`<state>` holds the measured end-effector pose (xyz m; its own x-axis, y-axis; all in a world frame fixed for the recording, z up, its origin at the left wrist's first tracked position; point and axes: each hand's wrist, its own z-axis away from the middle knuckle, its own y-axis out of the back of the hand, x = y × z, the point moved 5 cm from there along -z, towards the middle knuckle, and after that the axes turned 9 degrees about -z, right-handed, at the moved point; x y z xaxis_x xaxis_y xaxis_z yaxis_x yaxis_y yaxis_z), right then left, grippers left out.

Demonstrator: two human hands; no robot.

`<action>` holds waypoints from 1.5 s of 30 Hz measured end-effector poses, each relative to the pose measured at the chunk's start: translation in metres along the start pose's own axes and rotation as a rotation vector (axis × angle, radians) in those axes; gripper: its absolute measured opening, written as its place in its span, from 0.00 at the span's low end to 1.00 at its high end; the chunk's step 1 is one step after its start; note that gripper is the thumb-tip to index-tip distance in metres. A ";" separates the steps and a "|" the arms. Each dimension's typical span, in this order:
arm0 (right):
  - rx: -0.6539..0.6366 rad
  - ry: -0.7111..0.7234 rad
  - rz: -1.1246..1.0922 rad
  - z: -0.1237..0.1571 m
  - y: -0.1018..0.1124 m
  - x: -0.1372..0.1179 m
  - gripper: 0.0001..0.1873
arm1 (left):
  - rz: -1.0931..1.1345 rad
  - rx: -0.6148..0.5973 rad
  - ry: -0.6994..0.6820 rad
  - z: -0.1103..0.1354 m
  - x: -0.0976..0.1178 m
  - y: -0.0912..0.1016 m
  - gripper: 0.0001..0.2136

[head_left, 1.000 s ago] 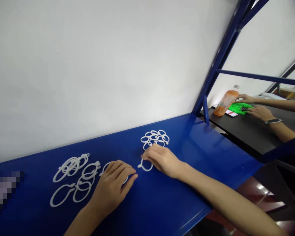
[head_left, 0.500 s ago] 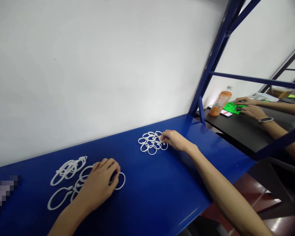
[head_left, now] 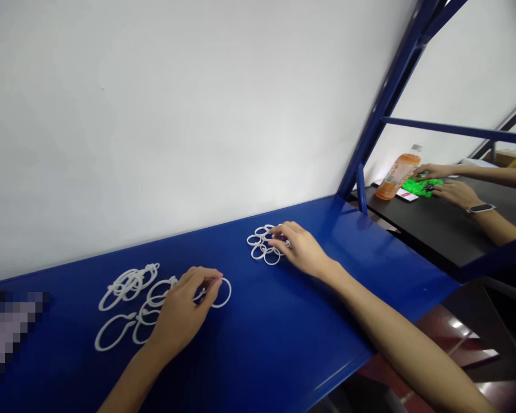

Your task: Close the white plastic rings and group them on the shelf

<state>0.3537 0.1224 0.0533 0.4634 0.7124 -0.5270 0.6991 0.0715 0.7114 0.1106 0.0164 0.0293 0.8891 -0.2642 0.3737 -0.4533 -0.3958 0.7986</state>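
My left hand is closed in a pinch on the edge of a white plastic curtain ring, at the right of a loose group of rings. Some of those rings are partly covered by the hand. One unfastened ring lies at the near left, and a heap of several more lies behind it. Farther right, my right hand hovers at a flat cluster of linked white rings. Its thumb and fingers are apart, hiding the cluster's right part.
All the rings lie on a blue table against a white wall. A blue metal frame rises at its right end. Beyond it, another person's hands work over green pieces on a black table, beside an orange drink bottle.
The fingers of my right hand have spread and reach farther over the cluster. My left hand has turned, its fingertips now pinching the ring's edge. The view has shifted slightly.
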 end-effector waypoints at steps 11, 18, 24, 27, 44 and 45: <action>-0.240 -0.051 -0.665 0.028 -0.070 -0.049 0.10 | 0.179 -0.041 0.043 0.008 0.022 -0.005 0.09; -0.199 -0.042 -0.628 0.023 -0.062 -0.042 0.12 | 0.103 0.033 -0.145 0.006 0.028 0.003 0.04; -0.226 0.063 -0.491 0.026 -0.066 -0.047 0.08 | 0.094 0.083 -0.226 0.004 0.029 0.001 0.06; -0.261 0.138 -0.444 0.029 -0.067 -0.052 0.08 | 0.106 0.083 -0.262 0.004 0.031 0.000 0.08; -0.292 0.377 -0.002 0.030 -0.061 -0.056 0.16 | 0.006 0.005 -0.280 0.006 0.030 -0.014 0.08; -0.263 0.328 0.020 0.025 -0.056 -0.050 0.15 | -0.042 0.002 -0.262 0.006 0.027 -0.015 0.05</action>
<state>0.3048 0.0652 0.0283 0.2481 0.8969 -0.3661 0.5092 0.2007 0.8369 0.1405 0.0100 0.0247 0.8607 -0.4660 0.2049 -0.4165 -0.4132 0.8098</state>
